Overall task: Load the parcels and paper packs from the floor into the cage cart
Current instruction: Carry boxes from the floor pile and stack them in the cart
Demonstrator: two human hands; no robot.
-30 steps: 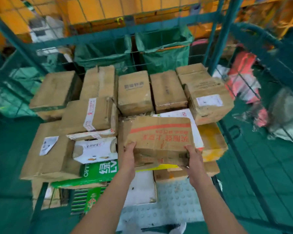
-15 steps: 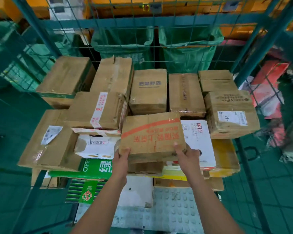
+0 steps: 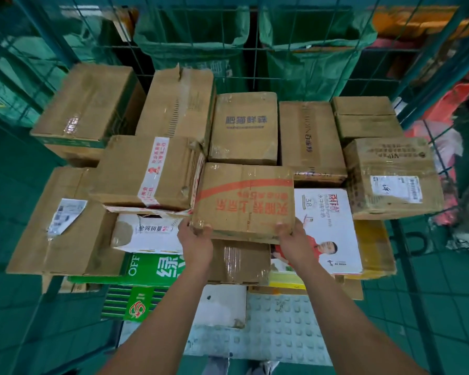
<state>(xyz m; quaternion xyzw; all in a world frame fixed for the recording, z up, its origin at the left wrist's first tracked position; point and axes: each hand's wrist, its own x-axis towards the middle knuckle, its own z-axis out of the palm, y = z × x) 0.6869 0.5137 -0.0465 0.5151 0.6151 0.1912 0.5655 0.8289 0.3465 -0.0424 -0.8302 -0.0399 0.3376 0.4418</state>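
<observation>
box: red-print carton (image 3: 244,201), held at its near corners, sitting on the stack inside the cart (image 3: 406,239)
left hand (image 3: 197,243): fingers curled on near-left corner
right hand (image 3: 295,243): fingers curled on near-right corner
axis: long side runs left-right, square across both hands; box lies straight ahead of them, neither hand nearer
fit: taped box (image 3: 149,171) touching just left of it, white milk carton (image 3: 328,226) under its right part
next: probably push forward to seat it against the back row, then let go
</observation>
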